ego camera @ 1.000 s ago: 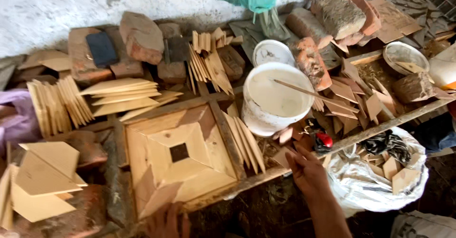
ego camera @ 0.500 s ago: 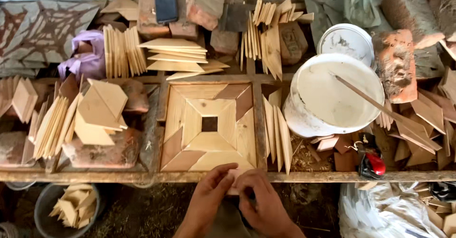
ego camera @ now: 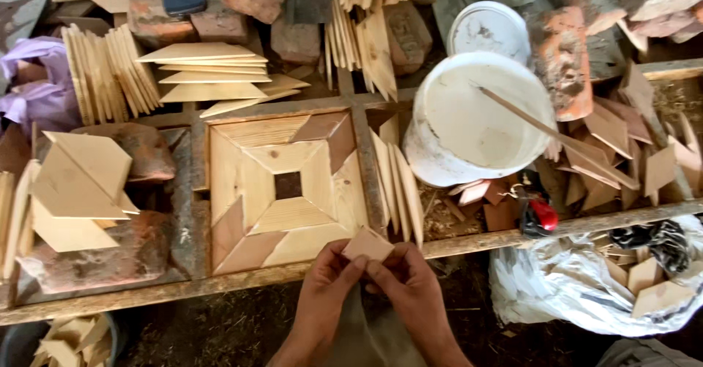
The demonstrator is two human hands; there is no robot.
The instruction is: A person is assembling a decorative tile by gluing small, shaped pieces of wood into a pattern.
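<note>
Both hands' grip on wood piece, glue-filled bucket

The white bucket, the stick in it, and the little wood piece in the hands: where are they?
white bucket (ego camera: 469,118): head view, white inside.
stick (ego camera: 556,136): head view, mid-shaft.
wood piece (ego camera: 367,245): head view, flat face.

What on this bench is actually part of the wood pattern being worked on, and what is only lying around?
In use:
- small wooden piece, held by left hand and right hand
- square wood pattern in its frame
- cut wood pieces stacked behind

Lying about:
- white bucket with stick
- bricks
- purple cloth
- plastic bag of offcuts
</note>
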